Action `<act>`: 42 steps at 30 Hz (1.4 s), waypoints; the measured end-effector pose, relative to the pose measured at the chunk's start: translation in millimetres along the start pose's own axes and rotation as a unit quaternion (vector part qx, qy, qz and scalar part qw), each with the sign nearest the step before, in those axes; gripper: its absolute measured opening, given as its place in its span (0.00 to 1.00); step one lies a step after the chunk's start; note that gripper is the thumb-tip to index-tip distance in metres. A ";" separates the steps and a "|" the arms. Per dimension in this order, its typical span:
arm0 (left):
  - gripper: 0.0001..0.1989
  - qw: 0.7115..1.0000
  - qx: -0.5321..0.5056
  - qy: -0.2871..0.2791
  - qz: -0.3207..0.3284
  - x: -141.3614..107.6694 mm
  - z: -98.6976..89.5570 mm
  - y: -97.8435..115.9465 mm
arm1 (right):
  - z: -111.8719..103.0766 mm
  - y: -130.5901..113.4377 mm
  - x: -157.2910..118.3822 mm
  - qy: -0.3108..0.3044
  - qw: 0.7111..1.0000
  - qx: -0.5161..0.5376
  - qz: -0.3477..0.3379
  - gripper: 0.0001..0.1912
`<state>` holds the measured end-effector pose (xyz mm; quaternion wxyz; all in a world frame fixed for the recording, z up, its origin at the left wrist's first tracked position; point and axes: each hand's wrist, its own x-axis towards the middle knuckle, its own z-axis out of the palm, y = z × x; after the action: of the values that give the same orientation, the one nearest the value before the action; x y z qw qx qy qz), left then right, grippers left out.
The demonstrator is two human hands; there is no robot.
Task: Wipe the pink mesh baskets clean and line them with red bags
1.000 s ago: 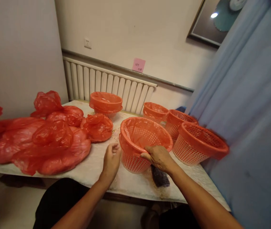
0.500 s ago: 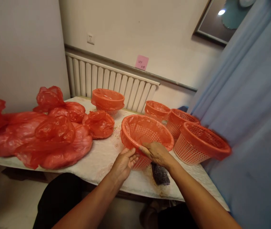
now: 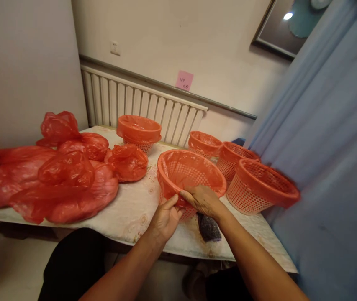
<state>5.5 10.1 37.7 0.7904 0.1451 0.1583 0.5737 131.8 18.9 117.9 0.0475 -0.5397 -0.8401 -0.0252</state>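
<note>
A perforated basket (image 3: 197,167) lined with a red plastic bag stands at the middle of the table, nearest to me. My left hand (image 3: 167,215) is closed at the front of its rim, pinching the red bag where it hangs over the outside. Beside it, my right hand (image 3: 201,200) grips the same rim, thumb outside and fingers reaching into the basket, partly hidden. A dark speckled pouch-like item (image 3: 209,228) lies on the table below my right hand.
Filled red plastic bags (image 3: 78,188) cover the table's left side. More lined baskets stand at the back (image 3: 139,129), (image 3: 205,142) and right (image 3: 250,196). A blue curtain (image 3: 329,146) hangs along the right edge; a radiator (image 3: 134,98) runs behind.
My left hand has closed in on the bag at the rim, its fingers now more tucked under. The view has shifted slightly, while the baskets and bags stay in place.
</note>
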 end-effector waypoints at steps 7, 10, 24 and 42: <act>0.11 0.999 0.048 0.022 -0.014 3.1 -20.8 -4.4 | 2.4 2.1 -0.2 0.006 1.000 -0.013 0.007 0.32; 0.11 0.998 0.054 0.030 -0.012 2.3 -34.5 -3.9 | 2.2 1.4 -0.1 0.005 1.000 -0.015 0.011 0.33; 0.07 0.997 0.048 0.050 -0.023 6.6 -48.0 -3.1 | 2.3 2.5 0.4 0.008 1.000 -0.023 0.000 0.32; 0.09 0.892 0.317 0.193 0.259 -7.4 -52.5 30.2 | 3.5 2.0 1.1 0.008 1.000 -0.030 0.006 0.31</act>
<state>-44.5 14.6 3.1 0.4795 0.3104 0.4379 0.6943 133.1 21.1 114.5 0.0381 -0.5457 -0.8354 -0.0540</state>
